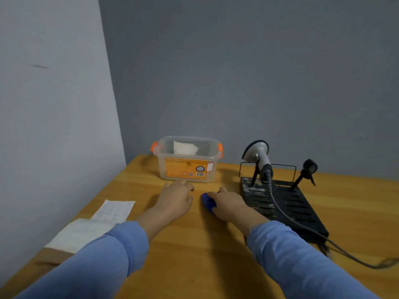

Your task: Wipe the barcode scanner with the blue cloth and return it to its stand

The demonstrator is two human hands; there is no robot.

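The wooden table (194,244) runs into a corner where two grey walls meet. Along its right edge lies a black slotted tray (287,203), and on the tray's far end the stand (254,175) holds the barcode scanner (260,155), head up, with its grey cable (302,225) trailing across the tray and off the table's right edge. A clear plastic box (186,160) with orange clips sits by the far edge, a white wipe inside. A notebook (86,229) lies at the left edge.

The right hand (228,205) rests on the table just left of the tray, fingers closed around the blue cloth (208,201), which shows bunched beneath them. The left hand (177,195) lies flat near the box, fingers loosely spread and holding nothing.

Whether the scanner has been wiped cannot be told: seated in its stand with the cloth in hand, this looks like either the start or the very end.
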